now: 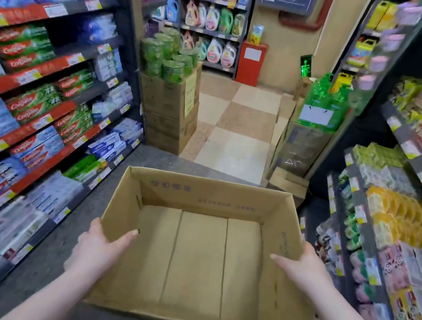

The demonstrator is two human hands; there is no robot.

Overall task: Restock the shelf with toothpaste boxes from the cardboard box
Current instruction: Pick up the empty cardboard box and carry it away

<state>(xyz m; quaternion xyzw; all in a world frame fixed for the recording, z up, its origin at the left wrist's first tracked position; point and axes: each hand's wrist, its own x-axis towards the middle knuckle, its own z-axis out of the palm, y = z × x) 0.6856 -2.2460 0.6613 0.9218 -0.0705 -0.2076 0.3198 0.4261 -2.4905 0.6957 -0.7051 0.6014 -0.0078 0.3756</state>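
Observation:
An open cardboard box is held in front of me in the aisle, and its inside is bare, with no toothpaste boxes in it. My left hand grips the box's left wall, thumb inside and fingers outside. My right hand grips the right wall the same way. Toothpaste boxes in red, green and blue fill the shelf unit on my left, stacked row upon row.
Shelves of soap and packaged goods line the right side. Stacked cartons topped with green packs stand at the aisle's left end, and green bottles on cartons at its right end. Tiled floor runs between them toward detergent shelves.

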